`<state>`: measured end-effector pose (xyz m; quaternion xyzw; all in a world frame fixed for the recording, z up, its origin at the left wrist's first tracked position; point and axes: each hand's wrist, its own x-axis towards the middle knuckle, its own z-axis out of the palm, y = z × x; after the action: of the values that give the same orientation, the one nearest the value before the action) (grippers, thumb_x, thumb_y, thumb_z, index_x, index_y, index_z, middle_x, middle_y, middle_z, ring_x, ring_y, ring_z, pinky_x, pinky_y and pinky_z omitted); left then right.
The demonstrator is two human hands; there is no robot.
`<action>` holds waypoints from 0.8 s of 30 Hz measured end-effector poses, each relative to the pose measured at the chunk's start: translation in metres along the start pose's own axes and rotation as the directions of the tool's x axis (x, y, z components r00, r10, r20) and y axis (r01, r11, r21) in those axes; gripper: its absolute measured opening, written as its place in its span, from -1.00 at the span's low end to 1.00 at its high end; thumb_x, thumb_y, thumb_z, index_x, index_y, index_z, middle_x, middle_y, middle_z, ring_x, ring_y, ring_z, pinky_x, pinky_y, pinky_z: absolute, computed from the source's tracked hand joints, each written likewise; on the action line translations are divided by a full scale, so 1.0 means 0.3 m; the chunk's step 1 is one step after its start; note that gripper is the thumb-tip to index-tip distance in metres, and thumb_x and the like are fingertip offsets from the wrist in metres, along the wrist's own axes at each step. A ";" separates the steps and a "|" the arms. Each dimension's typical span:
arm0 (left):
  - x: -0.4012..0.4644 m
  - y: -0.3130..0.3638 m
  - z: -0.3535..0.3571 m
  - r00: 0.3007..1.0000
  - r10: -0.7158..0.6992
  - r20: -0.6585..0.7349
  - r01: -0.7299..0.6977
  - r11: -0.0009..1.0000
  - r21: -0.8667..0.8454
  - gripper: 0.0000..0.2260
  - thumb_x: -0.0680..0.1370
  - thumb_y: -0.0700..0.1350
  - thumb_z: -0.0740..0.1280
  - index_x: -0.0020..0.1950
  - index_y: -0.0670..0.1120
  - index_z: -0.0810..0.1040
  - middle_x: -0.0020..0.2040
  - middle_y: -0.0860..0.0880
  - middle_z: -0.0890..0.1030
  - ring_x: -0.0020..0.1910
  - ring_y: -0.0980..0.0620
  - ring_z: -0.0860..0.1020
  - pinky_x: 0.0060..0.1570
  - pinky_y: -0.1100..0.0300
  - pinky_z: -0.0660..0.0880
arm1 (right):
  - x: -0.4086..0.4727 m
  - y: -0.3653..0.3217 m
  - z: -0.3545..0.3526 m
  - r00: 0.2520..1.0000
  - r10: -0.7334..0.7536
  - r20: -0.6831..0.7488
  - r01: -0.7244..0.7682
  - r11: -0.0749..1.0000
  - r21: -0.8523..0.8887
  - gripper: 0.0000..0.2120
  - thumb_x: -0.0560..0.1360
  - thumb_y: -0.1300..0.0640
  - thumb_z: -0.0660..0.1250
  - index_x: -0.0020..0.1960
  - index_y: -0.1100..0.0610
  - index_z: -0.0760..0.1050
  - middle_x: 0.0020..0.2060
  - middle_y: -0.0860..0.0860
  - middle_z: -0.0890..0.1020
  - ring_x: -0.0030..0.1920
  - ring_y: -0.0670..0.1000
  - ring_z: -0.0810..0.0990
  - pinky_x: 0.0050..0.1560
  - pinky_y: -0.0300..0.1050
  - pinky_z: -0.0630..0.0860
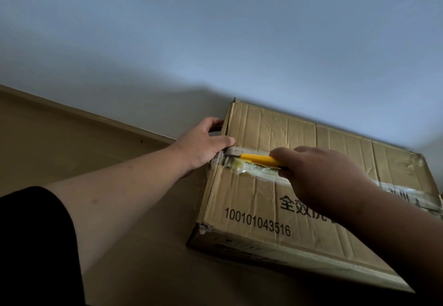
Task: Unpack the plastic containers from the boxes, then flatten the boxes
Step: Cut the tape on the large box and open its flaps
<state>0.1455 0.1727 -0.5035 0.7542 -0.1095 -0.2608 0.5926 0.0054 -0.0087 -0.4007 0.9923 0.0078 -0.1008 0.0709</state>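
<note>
A closed brown cardboard box (263, 200) lies on the floor against the wall, with printed black numbers and characters on top. Clear tape (261, 173) runs along its centre seam. My left hand (203, 142) grips the box's left end, thumb on top by the seam. My right hand (321, 181) holds a yellow utility knife (259, 159), whose tip sits in the taped seam close to the left edge. The tape around the tip is torn and crumpled. The box's contents are hidden.
A pale wall (239, 41) stands right behind the box. The beige floor (72, 142) stretches to the left, edged by a skirting board (96, 116). A black sleeve (36, 245) covers my left upper arm.
</note>
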 end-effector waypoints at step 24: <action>-0.015 0.016 0.011 1.000 0.021 0.006 -0.021 0.997 0.072 -0.56 0.55 -0.05 0.40 0.41 0.03 0.41 0.20 0.15 0.54 0.15 0.13 0.54 0.27 0.08 0.45 | -0.057 0.008 0.074 0.997 0.017 -0.077 -0.018 1.000 -0.011 -0.68 0.63 0.00 0.20 0.35 -0.11 0.23 -0.12 -0.11 0.49 -0.21 -0.06 0.49 -0.25 -0.13 0.57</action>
<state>0.1406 0.1708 -0.4982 0.7732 -0.1284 -0.2525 0.5674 -0.0158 -0.0143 -0.4184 0.9951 0.0023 -0.0620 0.0775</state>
